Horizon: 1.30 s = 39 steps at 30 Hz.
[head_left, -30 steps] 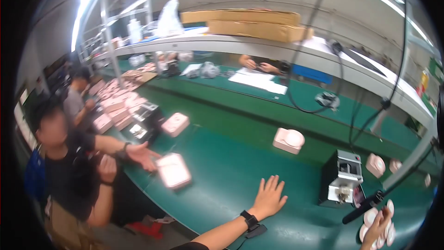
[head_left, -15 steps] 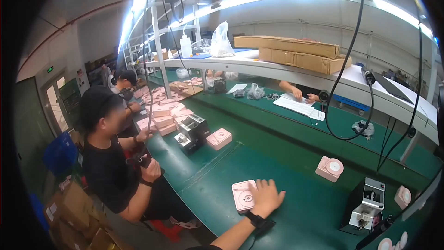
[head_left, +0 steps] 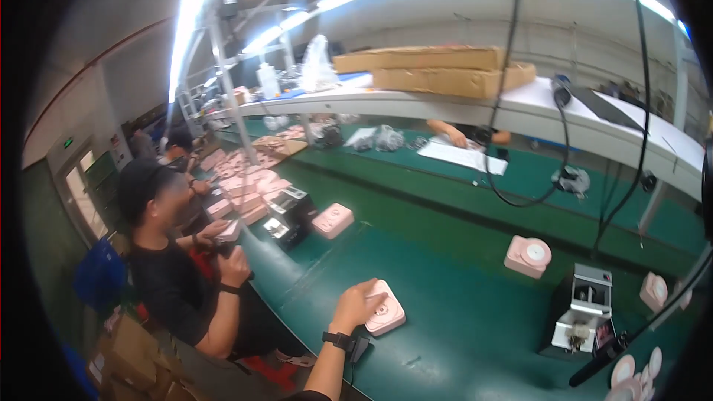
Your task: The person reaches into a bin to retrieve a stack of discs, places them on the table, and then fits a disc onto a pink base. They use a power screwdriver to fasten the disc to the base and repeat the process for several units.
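Observation:
A pink casing, shaped like a small record player with a round recess in its top, lies on the green workbench before me. My left hand, a black watch-like band on its wrist, grips the casing's far left corner. Its thumb rests on the top face, and some fingers reach over the far edge. My right hand is not in view. Towards the lower right, a black rod-shaped tool slants beside a black and silver bench machine.
Another pink casing with a white disc sits at the right; pale discs stand lower right. Left, a co-worker handles a pink piece beside a second machine, a casing and piled pink parts. A shelf carries cartons; cables hang.
My left hand has gone from spread over the casing's right side to gripping its far left corner. The casing appears turned. The co-worker now holds a pink piece. The whole view has shifted.

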### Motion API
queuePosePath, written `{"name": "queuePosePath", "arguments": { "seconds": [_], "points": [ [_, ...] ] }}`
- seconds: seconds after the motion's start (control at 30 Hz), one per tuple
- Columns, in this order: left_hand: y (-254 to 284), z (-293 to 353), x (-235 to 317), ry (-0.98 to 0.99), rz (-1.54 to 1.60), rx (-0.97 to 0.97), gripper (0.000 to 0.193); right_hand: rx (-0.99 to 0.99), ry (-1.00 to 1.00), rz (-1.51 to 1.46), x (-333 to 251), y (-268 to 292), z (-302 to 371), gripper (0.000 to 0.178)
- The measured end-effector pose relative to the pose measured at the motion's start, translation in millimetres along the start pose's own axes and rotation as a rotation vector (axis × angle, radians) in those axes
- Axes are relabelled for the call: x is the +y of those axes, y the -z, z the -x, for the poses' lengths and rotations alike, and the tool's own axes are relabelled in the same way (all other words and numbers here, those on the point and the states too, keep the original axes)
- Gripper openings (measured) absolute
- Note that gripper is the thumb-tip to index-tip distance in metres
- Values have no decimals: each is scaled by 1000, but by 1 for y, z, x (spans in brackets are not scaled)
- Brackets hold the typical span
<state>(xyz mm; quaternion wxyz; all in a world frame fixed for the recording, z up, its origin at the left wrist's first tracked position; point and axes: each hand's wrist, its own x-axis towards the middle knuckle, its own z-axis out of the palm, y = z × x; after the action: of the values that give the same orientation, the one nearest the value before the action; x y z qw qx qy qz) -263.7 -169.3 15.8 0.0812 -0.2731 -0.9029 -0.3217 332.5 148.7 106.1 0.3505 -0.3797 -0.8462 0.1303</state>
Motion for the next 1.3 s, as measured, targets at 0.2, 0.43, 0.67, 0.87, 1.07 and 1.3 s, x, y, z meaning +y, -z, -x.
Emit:
{"name": "queuePosePath", "arguments": {
  "seconds": [0.2,0.43,0.67,0.87,1.07,1.3],
  "points": [
    [-4,5,112,124,-337,-432,57,-66,-136,-685,-10,-26,35,42],
    [-106,24,156,-606,339,-429,70,-195,292,-262,-133,-111,-35,43],
    [-93,78,210,-764,356,-742,101,-331,317,-194,-99,-148,-13,45],
    [-110,91,211,-818,410,-738,111,-448,356,-244,-107,-163,-17,51],
    [-115,88,202,-831,380,-698,115,-387,222,-158,-115,-174,-23,70],
    [-112,83,202,-800,423,-720,115,-218,248,-130,-51,-137,21,64]
  ]
}}
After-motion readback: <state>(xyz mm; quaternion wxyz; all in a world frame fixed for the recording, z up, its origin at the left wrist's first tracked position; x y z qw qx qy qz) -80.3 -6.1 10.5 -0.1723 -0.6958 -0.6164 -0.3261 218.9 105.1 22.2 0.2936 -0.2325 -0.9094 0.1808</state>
